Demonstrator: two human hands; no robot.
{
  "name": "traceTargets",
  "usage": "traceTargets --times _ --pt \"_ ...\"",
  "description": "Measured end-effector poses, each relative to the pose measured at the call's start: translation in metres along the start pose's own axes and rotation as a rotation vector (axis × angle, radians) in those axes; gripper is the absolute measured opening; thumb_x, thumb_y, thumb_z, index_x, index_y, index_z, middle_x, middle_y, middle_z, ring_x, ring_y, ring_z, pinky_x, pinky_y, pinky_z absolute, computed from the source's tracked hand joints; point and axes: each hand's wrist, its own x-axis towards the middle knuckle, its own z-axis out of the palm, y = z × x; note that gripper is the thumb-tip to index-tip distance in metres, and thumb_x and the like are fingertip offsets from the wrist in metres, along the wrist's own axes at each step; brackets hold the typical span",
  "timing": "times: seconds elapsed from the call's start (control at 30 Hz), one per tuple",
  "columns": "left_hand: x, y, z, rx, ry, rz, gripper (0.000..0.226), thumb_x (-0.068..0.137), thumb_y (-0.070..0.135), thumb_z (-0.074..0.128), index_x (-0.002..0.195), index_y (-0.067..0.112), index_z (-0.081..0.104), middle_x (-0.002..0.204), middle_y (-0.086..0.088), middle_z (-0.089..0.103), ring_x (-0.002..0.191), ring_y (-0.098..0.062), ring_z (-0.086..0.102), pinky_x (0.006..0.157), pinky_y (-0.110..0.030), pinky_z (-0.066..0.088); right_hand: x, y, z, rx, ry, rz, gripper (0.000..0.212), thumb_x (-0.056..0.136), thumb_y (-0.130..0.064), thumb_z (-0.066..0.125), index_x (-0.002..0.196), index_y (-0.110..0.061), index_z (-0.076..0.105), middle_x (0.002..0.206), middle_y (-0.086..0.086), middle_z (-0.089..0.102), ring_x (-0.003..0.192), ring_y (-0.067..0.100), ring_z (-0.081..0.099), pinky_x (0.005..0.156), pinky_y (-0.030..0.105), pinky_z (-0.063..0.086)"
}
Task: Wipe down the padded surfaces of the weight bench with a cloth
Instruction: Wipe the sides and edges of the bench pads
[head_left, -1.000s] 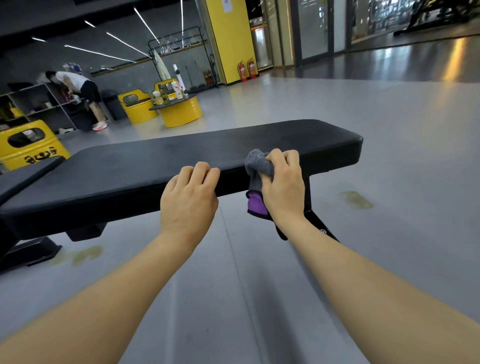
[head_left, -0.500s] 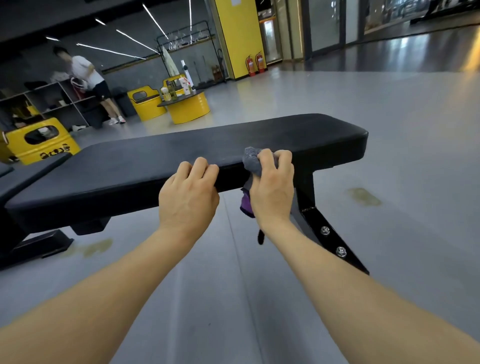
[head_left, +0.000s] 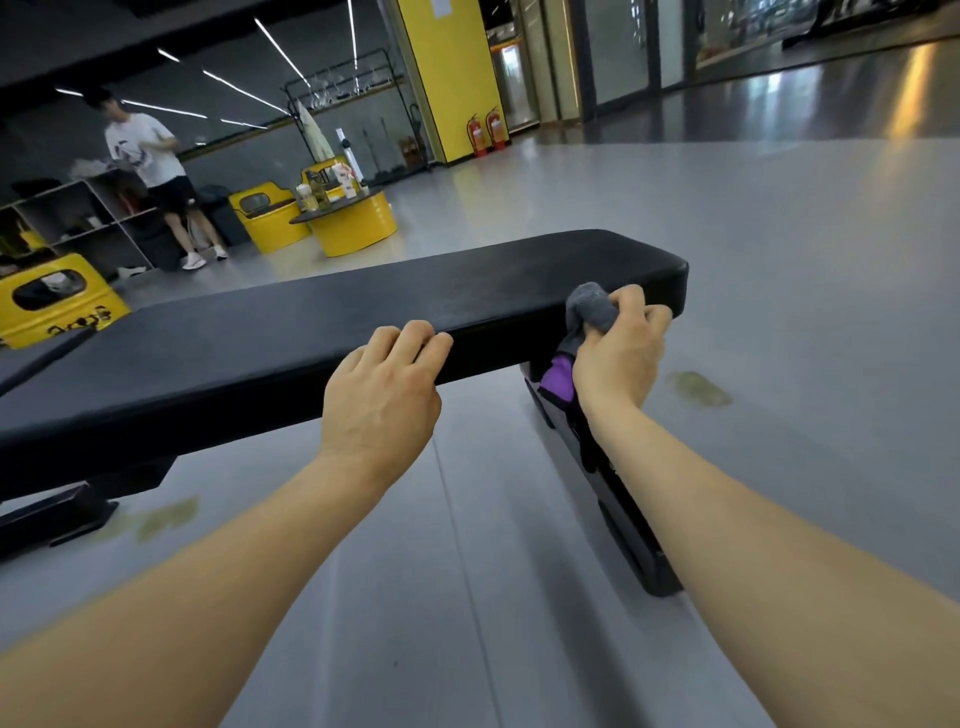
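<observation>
I have the grey cloth (head_left: 589, 309) bunched against the near edge of the weight bench (head_left: 322, 332), close to its right end, with a purple part of it hanging down below the pad. My right hand (head_left: 621, 358) grips that cloth, fingers curled round it and pressing it to the pad's front face. My left hand (head_left: 382, 395) holds the same near edge further left, about the middle of the pad, its fingers hooked over the top and holding nothing else. The black pad runs from lower left to upper right, and its dark frame leg (head_left: 618, 514) slants down to the floor (head_left: 779, 260) under my right forearm. Beyond the far edge stand a round yellow table (head_left: 358, 228) with bottles on it, yellow bins (head_left: 57, 306), two red fire extinguishers (head_left: 485, 132), and a person (head_left: 156, 171) in a white shirt by the shelves (head_left: 67, 218).
</observation>
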Motion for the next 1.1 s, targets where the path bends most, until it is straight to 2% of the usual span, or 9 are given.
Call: traceTargets --times 0.13,0.27,0.37,0.43,0.57,0.7,0.83,0.93,1.1 --pt "0.001 0.001 0.002 0.0 -0.014 0.022 0.043 0.063 0.0 0.073 0.104 0.012 0.065 0.1 -0.001 0.063 0.081 -0.025 0.059 0.061 -0.028 0.046 0.01 0.004 -0.005 0.009 0.069 0.109 0.015 0.091 -0.012 0.052 0.106 -0.014 0.053 0.118 0.009 0.041 0.099 0.033 0.05 0.066 0.031 0.034" --pt "0.001 0.001 0.002 0.012 -0.019 0.049 0.041 0.063 -0.001 0.071 0.102 0.011 0.064 0.097 0.001 0.063 0.08 -0.023 0.057 0.061 -0.028 0.045 0.04 0.014 -0.023 0.063 0.177 0.347 0.025 0.095 -0.014 0.044 0.119 -0.015 0.052 0.133 0.006 0.035 0.114 0.031 0.04 0.073 0.027 0.031" --pt "0.004 0.002 0.0 0.048 -0.04 0.052 0.037 0.065 0.004 0.072 0.1 0.012 0.064 0.094 0.002 0.062 0.078 -0.021 0.057 0.056 -0.024 0.041 0.041 0.016 -0.019 0.111 0.116 0.277 0.041 0.092 -0.004 0.043 0.128 -0.019 0.052 0.135 0.001 0.037 0.116 0.027 0.042 0.074 0.013 0.027" --pt "0.005 0.004 -0.003 0.063 -0.069 0.051 0.036 0.065 0.007 0.073 0.1 0.012 0.064 0.093 0.003 0.061 0.079 -0.02 0.057 0.051 -0.022 0.035 0.031 0.014 -0.014 0.137 0.099 0.249 0.046 0.088 0.002 0.043 0.128 -0.019 0.053 0.132 0.001 0.04 0.111 0.027 0.047 0.072 0.01 0.026" --pt "0.006 0.005 -0.006 0.059 -0.112 0.037 0.035 0.065 0.006 0.073 0.098 0.013 0.063 0.093 0.004 0.06 0.08 -0.02 0.057 0.042 -0.022 0.028 0.007 0.007 -0.013 0.175 0.023 0.142 0.037 0.085 0.004 0.047 0.116 -0.012 0.059 0.123 0.006 0.049 0.097 0.014 0.051 0.073 0.008 0.027" --pt "0.006 0.006 -0.006 0.016 -0.111 0.016 0.039 0.061 0.005 0.076 0.097 0.013 0.063 0.093 0.004 0.06 0.081 -0.02 0.057 0.041 -0.021 0.027 -0.018 -0.006 -0.007 0.204 -0.082 0.079 0.03 0.087 0.0 0.049 0.113 -0.011 0.061 0.121 0.005 0.051 0.102 0.019 0.054 0.076 0.011 0.03" --pt "-0.001 0.0 -0.004 -0.048 -0.091 0.029 0.05 0.058 0.008 0.078 0.106 0.013 0.064 0.103 0.003 0.062 0.086 -0.02 0.06 0.058 -0.022 0.045 -0.043 -0.019 0.0 0.194 -0.172 0.004 0.027 0.088 -0.001 0.052 0.113 -0.009 0.061 0.118 0.006 0.051 0.101 0.019 0.054 0.078 0.012 0.033" --pt "-0.002 -0.007 -0.003 -0.119 -0.089 0.049 0.05 0.058 0.007 0.077 0.106 0.013 0.065 0.104 0.002 0.063 0.087 -0.021 0.061 0.065 -0.024 0.048 -0.06 -0.028 0.003 0.164 -0.279 -0.06 0.027 0.088 -0.004 0.055 0.115 -0.01 0.061 0.116 0.005 0.053 0.097 0.012 0.052 0.077 0.011 0.034" --pt "-0.003 -0.022 -0.012 -0.283 -0.12 -0.075 0.042 0.064 0.004 0.07 0.105 0.013 0.063 0.101 0.0 0.062 0.085 -0.023 0.061 0.059 -0.026 0.043 -0.08 -0.047 0.008 0.105 -0.476 -0.096 0.026 0.089 -0.02 0.058 0.114 -0.02 0.063 0.112 0.0 0.059 0.1 0.014 0.057 0.088 0.03 0.049"
